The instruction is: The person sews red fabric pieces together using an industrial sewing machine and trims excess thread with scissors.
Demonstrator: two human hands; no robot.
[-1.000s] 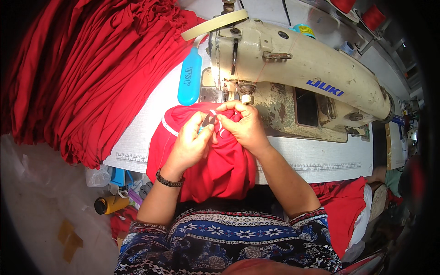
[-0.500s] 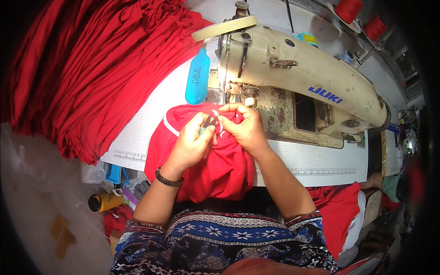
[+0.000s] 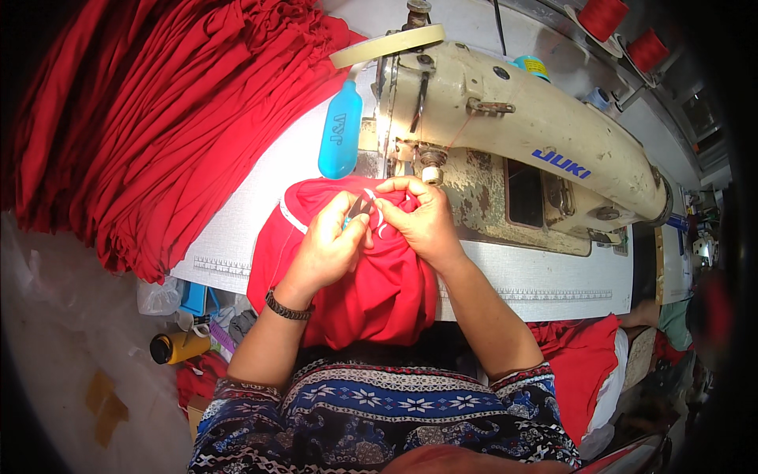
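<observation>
My left hand (image 3: 335,241) is closed around a small pair of thread snips (image 3: 361,207), dark blades pointing up and to the right. The blades are close to a narrow white tape (image 3: 382,227) at the edge of a red garment (image 3: 379,292). Thumb and forefinger of my right hand (image 3: 424,223) pinch that white tape where it meets the red fabric. Bunched on the table in front of me, the garment hangs over the near edge. Just beyond my hands stands a cream sewing machine (image 3: 521,103); its needle area is partly hidden behind the fabric and my fingers.
A big heap of red fabric (image 3: 158,126) fills the left side. A blue squeeze bottle (image 3: 341,134) hangs beside the machine head, near a roll of pale tape (image 3: 387,47). Red thread cones (image 3: 602,16) stand at the far right. A yellow bottle (image 3: 180,346) lies below the table's left edge.
The snips' blades look a little further apart than before. Otherwise both hands and the garment hold nearly the same place.
</observation>
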